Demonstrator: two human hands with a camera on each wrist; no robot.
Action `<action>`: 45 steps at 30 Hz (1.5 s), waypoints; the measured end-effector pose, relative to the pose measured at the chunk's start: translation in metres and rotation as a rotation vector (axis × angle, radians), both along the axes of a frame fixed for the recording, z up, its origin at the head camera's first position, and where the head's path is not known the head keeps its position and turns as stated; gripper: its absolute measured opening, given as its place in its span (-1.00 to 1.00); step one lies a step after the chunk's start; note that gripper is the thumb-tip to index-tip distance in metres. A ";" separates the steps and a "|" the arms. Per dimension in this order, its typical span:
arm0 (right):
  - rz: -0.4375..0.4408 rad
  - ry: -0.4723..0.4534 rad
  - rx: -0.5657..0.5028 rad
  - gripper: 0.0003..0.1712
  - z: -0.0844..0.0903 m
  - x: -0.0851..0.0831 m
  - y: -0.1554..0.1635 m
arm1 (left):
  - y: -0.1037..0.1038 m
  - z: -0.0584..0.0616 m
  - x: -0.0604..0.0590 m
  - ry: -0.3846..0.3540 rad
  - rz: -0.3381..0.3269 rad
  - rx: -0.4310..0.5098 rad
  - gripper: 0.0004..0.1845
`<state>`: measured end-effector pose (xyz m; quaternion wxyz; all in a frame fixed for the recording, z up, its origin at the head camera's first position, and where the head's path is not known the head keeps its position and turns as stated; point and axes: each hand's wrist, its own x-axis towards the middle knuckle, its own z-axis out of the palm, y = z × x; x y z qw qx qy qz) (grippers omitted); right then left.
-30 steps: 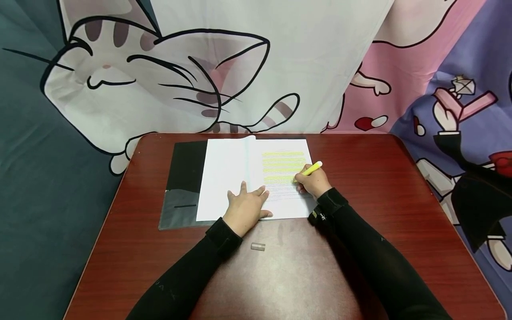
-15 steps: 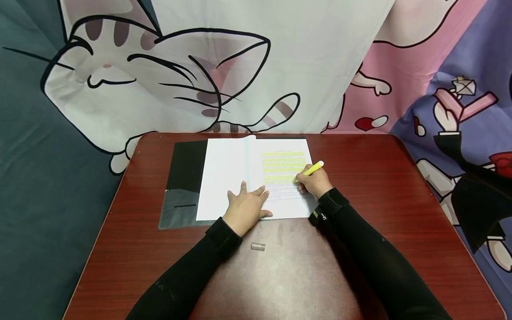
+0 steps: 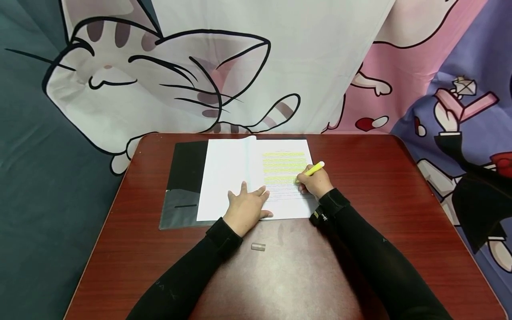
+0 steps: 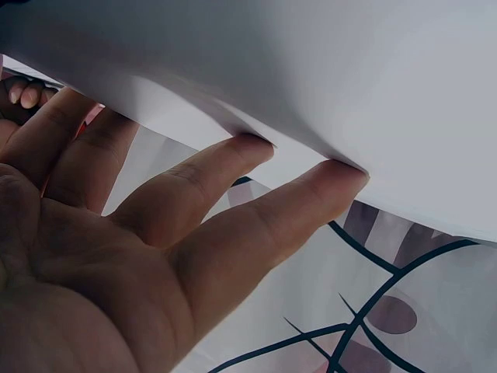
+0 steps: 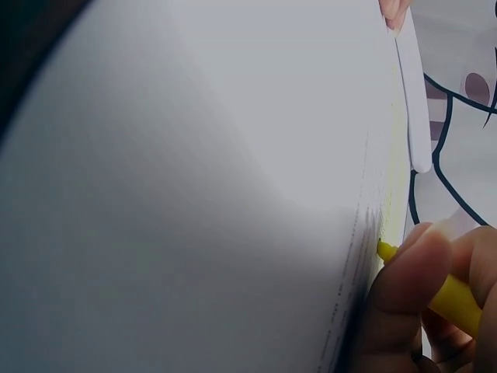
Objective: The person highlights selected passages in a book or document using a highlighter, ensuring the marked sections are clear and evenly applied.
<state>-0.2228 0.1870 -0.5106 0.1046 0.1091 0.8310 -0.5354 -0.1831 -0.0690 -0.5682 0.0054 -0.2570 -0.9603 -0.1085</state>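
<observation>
An open booklet [image 3: 224, 178] with white pages lies at the far side of the table, its right page printed with text lines. Yellow marks cover the upper lines of that page. My right hand [image 3: 314, 181] pinches a yellow highlighter [image 3: 314, 168], its tip at the right end of a text line; the right wrist view shows the highlighter's yellow tip [image 5: 386, 251] on the paper. Spread across the lower part of the booklet, my left hand [image 3: 245, 209] rests on the pages with fingers straight. In the left wrist view its fingertips [image 4: 345, 177] press the paper.
A dark folder cover [image 3: 186, 166] extends out to the left under the booklet. A small grey cylindrical piece [image 3: 258, 246] lies on the reddish-brown table [image 3: 384, 178] in front of the booklet. Behind the table's far edge hangs a printed curtain [image 3: 312, 53].
My right hand with the highlighter has shifted very slightly to the right along the text line. The left hand stays in place on the booklet.
</observation>
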 end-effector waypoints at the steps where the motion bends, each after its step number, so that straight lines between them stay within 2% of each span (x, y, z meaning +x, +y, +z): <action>1: 0.002 0.000 0.001 -0.82 0.001 0.000 0.000 | 0.000 0.000 0.000 0.006 0.001 -0.003 -0.23; 6: -0.003 0.009 0.016 -0.82 0.001 -0.001 0.002 | 0.001 0.001 0.001 0.049 0.011 -0.036 -0.24; 12: -0.016 0.000 0.020 -0.83 0.000 0.001 0.002 | 0.002 0.033 0.016 0.054 0.004 -0.101 -0.26; 14: -0.023 0.001 0.008 -0.82 0.000 0.000 0.002 | 0.002 0.040 0.018 0.058 0.005 -0.108 -0.26; 21: -0.022 0.001 0.002 -0.82 -0.005 -0.003 0.003 | 0.001 0.045 0.021 0.055 0.008 -0.110 -0.26; 23: -0.025 0.002 0.006 -0.84 -0.004 -0.003 0.004 | 0.001 0.039 0.019 0.079 0.007 -0.102 -0.26; 30: -0.049 0.013 0.003 -0.85 -0.002 0.000 0.004 | 0.001 0.032 0.017 0.069 0.010 -0.084 -0.26; 35: -0.053 0.009 0.015 -0.83 -0.004 -0.001 0.006 | 0.001 0.007 0.009 0.079 0.015 -0.037 -0.23; 38: -0.059 0.001 0.017 -0.83 -0.006 -0.002 0.007 | 0.000 -0.003 0.005 0.082 0.012 -0.019 -0.21; 41: -0.063 -0.006 0.012 -0.85 -0.008 -0.003 0.008 | -0.001 -0.005 0.004 0.074 0.005 0.009 -0.22; 45: -0.059 0.000 0.014 -0.87 -0.009 -0.004 0.010 | -0.001 -0.002 0.004 0.066 0.000 0.034 -0.22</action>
